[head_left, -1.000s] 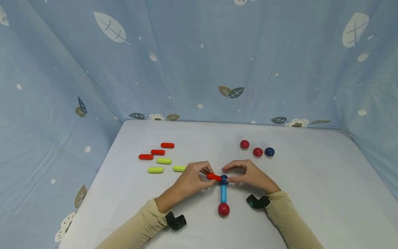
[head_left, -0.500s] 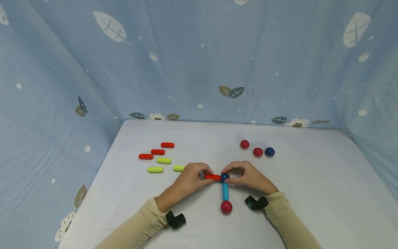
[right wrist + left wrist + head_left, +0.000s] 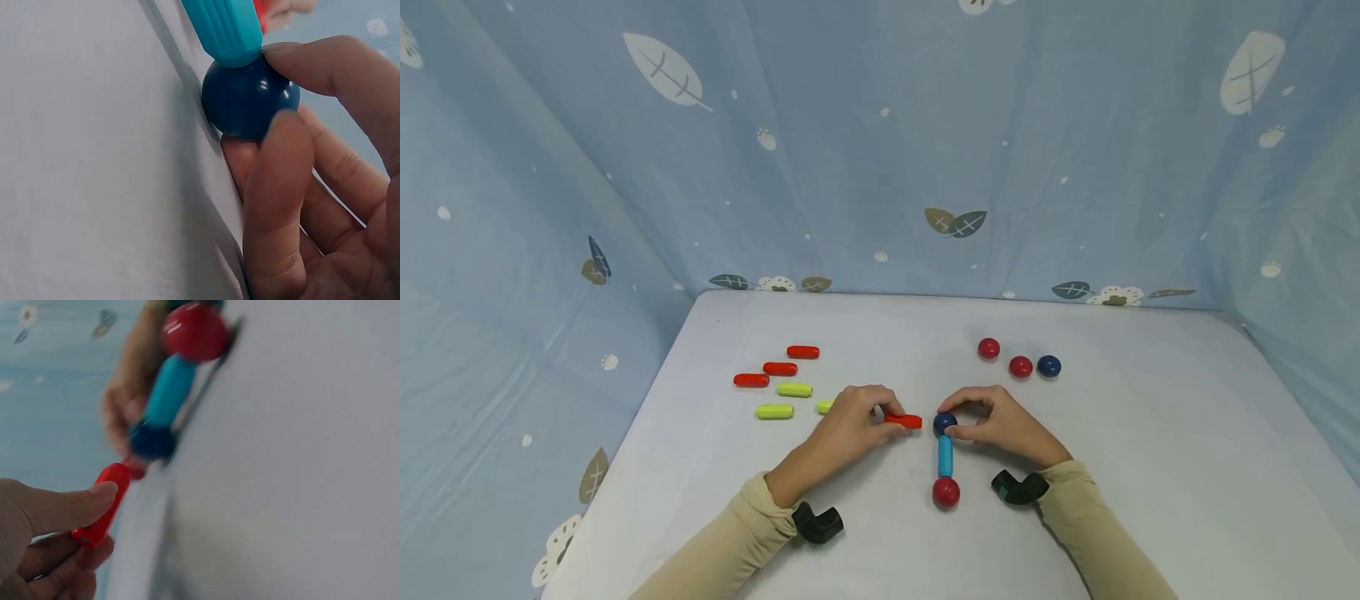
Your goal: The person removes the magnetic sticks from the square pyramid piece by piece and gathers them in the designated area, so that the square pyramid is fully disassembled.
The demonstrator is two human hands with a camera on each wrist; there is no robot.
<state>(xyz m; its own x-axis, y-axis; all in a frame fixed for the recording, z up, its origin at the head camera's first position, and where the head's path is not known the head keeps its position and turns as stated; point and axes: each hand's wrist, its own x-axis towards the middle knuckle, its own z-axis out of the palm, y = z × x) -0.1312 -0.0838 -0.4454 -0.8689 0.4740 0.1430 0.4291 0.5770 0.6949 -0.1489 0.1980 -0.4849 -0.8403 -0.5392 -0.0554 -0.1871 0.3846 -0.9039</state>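
Between thumb and fingers, my left hand (image 3: 852, 421) pinches a red rod (image 3: 907, 422). A small gap parts the rod's right end from a dark blue ball (image 3: 944, 423) in the head view. That ball is held by my right hand (image 3: 1006, 423), with the thumb and fingertips on it in the right wrist view. A light blue rod (image 3: 945, 457) joins the dark blue ball to a red ball (image 3: 946, 492) nearer the person. The left wrist view shows the joined pieces (image 3: 170, 390) just beyond the red rod in my left hand.
Several loose red rods (image 3: 780, 368) and yellow-green rods (image 3: 775, 412) lie at left on the white-covered table (image 3: 1150, 400); my left hand partly covers one yellow-green rod (image 3: 825, 407). Loose red balls (image 3: 988, 348) and a dark blue ball (image 3: 1049, 366) sit behind my right hand. Patterned blue cloth (image 3: 850, 150) surrounds the table.
The red rod was against the dark blue ball and is now apart from it, moved left with my left hand. The joined pieces have shifted slightly away from the person.
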